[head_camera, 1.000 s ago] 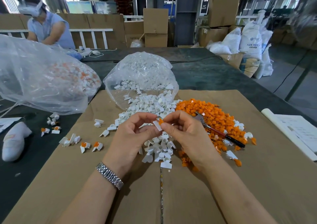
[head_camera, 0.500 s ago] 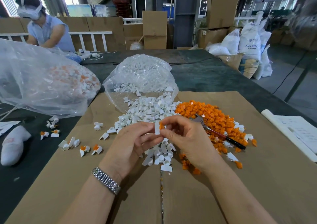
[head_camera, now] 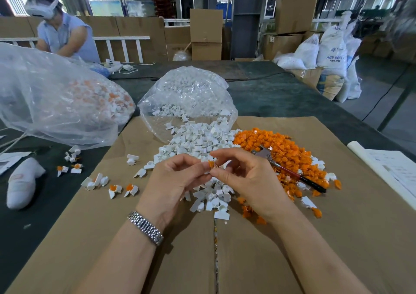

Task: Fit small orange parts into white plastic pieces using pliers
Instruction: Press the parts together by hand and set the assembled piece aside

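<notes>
Orange part (head_camera: pixel 211 164) pinched between both hands above the white pieces pile (head_camera: pixel 198 142) — left hand (head_camera: pixel 177 181) gripping a white piece, mostly hidden, right hand (head_camera: pixel 243 176) fingertips clamped on the orange bit. Pliers (head_camera: pixel 290 169) lying untouched on the orange heap (head_camera: pixel 281 145), cardboard-covered bench (head_camera: pixel 337 237) underneath.

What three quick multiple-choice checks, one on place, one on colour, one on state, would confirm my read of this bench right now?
1. Where do the pliers lie?
A. on the orange pile
B. in the left hand
C. inside the bag

2. What colour is the part between the fingertips?
A. blue
B. orange
C. black

3. What is the right hand doing?
A. lying flat on the cardboard
B. gripping the pliers
C. pinching the small part

Key: 1 A, the pliers rest across the orange pile. 2 B, it shows orange. 3 C, it and the left hand meet on the part.
</notes>
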The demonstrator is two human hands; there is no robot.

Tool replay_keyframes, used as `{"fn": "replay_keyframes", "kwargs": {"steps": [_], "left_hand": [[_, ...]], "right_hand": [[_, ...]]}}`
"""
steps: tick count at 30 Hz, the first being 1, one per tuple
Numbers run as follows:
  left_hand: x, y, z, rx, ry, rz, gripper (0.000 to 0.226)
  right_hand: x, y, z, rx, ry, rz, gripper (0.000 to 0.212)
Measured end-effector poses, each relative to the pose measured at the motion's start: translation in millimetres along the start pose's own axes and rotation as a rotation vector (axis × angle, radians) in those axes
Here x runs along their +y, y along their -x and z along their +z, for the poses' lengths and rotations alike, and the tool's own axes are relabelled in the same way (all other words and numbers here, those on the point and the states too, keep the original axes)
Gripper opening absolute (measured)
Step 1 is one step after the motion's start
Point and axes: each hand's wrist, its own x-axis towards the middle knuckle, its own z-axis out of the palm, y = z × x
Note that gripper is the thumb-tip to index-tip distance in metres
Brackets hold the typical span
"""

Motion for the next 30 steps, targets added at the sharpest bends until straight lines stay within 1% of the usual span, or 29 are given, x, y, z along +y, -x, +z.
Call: {"fn": "replay_keyframes", "kwargs": {"steps": [5,8,10,13,15,18,21,24,27,30], "left_hand": [[-0.7,1.7,3.4,0.020,-0.042,0.013,0.015],[0.6,3.2,4.0,0.024,-0.054,0.024,0.014],[1.4,4.8,5.0,0.030,-0.087,0.046,0.013],[2.8,5.8,6.1,0.039,-0.106,0.064,0.006],[3.1,5.4,5.7,0.032,-0.109,0.054,0.008],[2.2,5.1,5.0,0.034,-0.115,0.031,0.013],[1.9,4.5,5.0,0.016,-0.081,0.006,0.008],[2.5,3.5,3.7,-0.012,-0.056,-0.013,0.010],[3.0,4.0,1.6,-0.017,-0.054,-0.019,0.015],[2.5,3.9,1.4,-0.004,-0.105,0.017,0.014]], "right_hand": [[2.2,-1.7,3.1,0.053,0.053,-0.040,0.020],[3.0,-2.0,2.5,0.049,-0.004,-0.013,0.018],[2.9,-2.5,2.4,0.043,-0.039,0.003,0.019],[1.5,-1.5,3.2,0.010,-0.091,0.025,0.026],[1.6,-1.3,2.1,0.015,-0.052,0.018,0.027],[2.3,-1.6,1.4,0.038,0.034,-0.013,0.020],[3.8,-2.2,2.4,0.055,0.052,-0.025,0.016],[4.9,-2.7,2.1,0.057,0.053,-0.026,0.018],[5.1,-2.6,0.6,0.033,-0.005,-0.004,0.017],[4.9,-2.8,-1.9,-0.010,-0.102,0.080,0.017]]}}
